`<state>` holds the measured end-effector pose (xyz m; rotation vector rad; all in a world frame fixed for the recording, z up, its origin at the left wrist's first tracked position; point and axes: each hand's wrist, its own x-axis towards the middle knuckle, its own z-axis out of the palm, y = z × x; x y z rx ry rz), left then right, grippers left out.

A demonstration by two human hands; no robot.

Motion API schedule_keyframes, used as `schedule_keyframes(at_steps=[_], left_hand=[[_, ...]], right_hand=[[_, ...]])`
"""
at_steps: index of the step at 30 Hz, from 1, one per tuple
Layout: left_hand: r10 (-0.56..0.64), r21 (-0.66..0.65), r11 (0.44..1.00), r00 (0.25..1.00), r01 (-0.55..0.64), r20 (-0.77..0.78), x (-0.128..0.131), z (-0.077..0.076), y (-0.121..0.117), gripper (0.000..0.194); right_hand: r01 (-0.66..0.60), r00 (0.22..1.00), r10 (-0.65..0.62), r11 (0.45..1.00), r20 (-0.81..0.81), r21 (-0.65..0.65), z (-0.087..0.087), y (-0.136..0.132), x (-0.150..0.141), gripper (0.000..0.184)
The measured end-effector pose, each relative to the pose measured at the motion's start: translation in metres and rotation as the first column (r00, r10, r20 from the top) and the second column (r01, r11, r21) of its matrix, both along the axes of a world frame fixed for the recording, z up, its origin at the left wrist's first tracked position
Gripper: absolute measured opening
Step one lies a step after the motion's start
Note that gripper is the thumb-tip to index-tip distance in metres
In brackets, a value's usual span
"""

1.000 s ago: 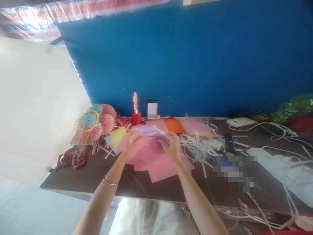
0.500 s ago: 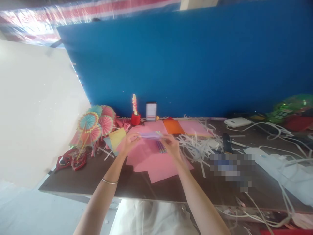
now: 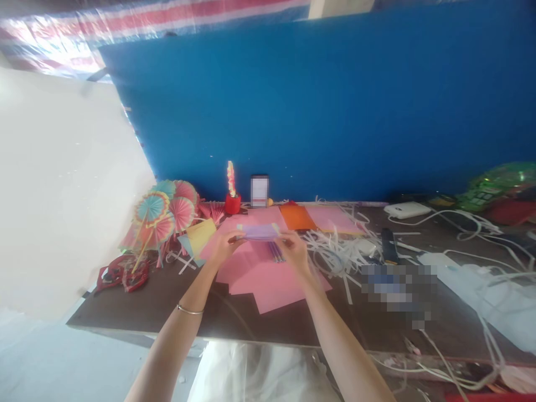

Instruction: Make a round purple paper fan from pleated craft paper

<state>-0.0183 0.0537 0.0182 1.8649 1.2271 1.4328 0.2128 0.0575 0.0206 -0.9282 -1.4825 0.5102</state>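
Note:
Between my two hands is a strip of purple paper (image 3: 258,231) with pale ends, held up above the pink paper sheets (image 3: 268,282). My left hand (image 3: 225,245) pinches its left end, and my right hand (image 3: 294,248) grips the right end. Below the strip, close to my right fingers, lies a small stack of folded purple paper (image 3: 276,252), partly hidden. A yellow sheet (image 3: 201,239) rests to the left of my left hand, over a bluish one.
Pleated paper fans (image 3: 161,215) and red-handled scissors (image 3: 123,272) are at the left. A red pot (image 3: 233,204) and a propped phone (image 3: 259,191) stand at the back. White paper strips (image 3: 335,251), an orange sheet (image 3: 297,216) and a white power strip (image 3: 464,285) with cables lie rightward.
The purple paper has tilted so more of its broad face shows. My left hand has shifted slightly right and down; my right hand has barely moved.

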Motion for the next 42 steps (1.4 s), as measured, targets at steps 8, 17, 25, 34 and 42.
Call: schedule_keyframes(at_steps=[8,17,25,34,42], left_hand=[[0.007,-0.283,0.958,0.986,0.04,0.165,-0.001,-0.001,0.001,0.026],[-0.102,-0.327,0.911,0.904,0.253,0.415,0.009,-0.004,-0.002,0.036],[-0.058,-0.293,0.945,0.957,0.145,0.284,0.014,-0.002,-0.004,0.035],[-0.047,-0.29,0.952,0.981,0.101,0.186,0.015,0.002,-0.004,0.024],[-0.022,-0.307,0.945,0.956,0.115,0.292,0.024,0.007,-0.008,0.024]], right_hand=[[0.004,1.0,-0.004,1.0,0.002,-0.024,-0.001,0.002,0.003,0.014],[0.013,1.0,-0.013,1.0,0.005,-0.004,-0.002,0.0,0.001,0.014],[-0.09,0.993,0.095,0.993,0.062,-0.08,0.003,-0.005,-0.004,0.019],[-0.062,0.995,0.07,0.993,0.077,-0.103,0.006,-0.007,-0.003,0.016],[-0.014,0.998,0.008,0.994,-0.058,-0.107,0.008,-0.01,-0.007,0.012]])
